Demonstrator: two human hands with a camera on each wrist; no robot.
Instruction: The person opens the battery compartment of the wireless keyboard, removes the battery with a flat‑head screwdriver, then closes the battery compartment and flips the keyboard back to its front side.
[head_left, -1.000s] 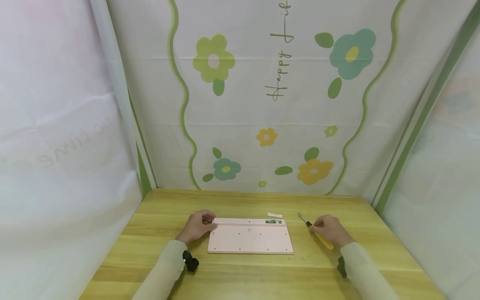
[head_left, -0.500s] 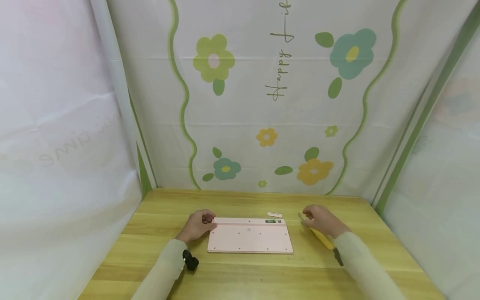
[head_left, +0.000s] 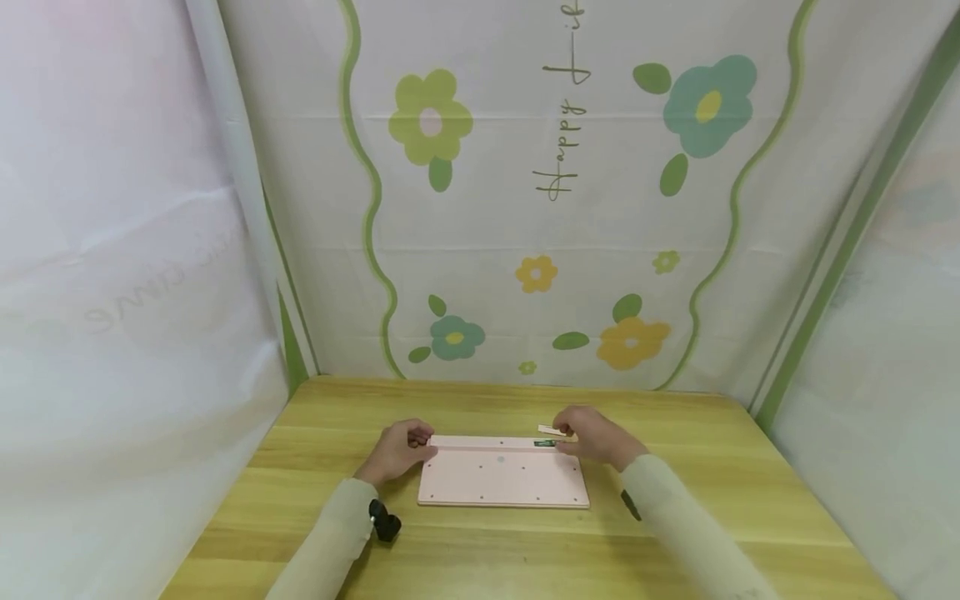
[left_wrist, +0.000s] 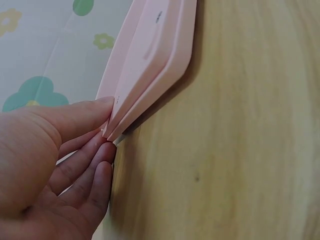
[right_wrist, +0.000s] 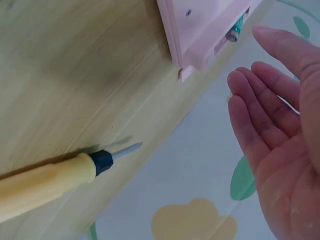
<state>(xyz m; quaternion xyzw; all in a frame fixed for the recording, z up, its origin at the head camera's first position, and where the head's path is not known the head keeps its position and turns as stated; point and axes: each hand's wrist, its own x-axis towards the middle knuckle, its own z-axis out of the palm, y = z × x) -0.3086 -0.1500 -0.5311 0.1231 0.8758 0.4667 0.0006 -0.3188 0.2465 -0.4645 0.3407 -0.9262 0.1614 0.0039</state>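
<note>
A pink keyboard (head_left: pixel 501 482) lies face down on the table, with small screws dotted over its back. My left hand (head_left: pixel 397 450) grips its far left corner; in the left wrist view the thumb presses the upper face and the fingers (left_wrist: pixel 102 175) curl at the edge. At the far right of the back an uncovered battery slot holds a green battery (right_wrist: pixel 235 31). Over that slot hovers my right hand (head_left: pixel 600 437), fingers loosely bent and holding nothing. A thin pale battery cover (head_left: pixel 549 430) lies just behind the keyboard, partly overlapped by the right fingertips.
A screwdriver (right_wrist: pixel 60 177) with a yellow handle and black collar rests on the wooden table (head_left: pixel 480 554), right of the keyboard; the right arm hides it in the head view. Printed fabric walls (head_left: pixel 495 208) stand at the back and both sides.
The right hand has let go of the screwdriver, leaving it on the table, and moved left to the battery slot. My left hand keeps its hold on the keyboard corner.
</note>
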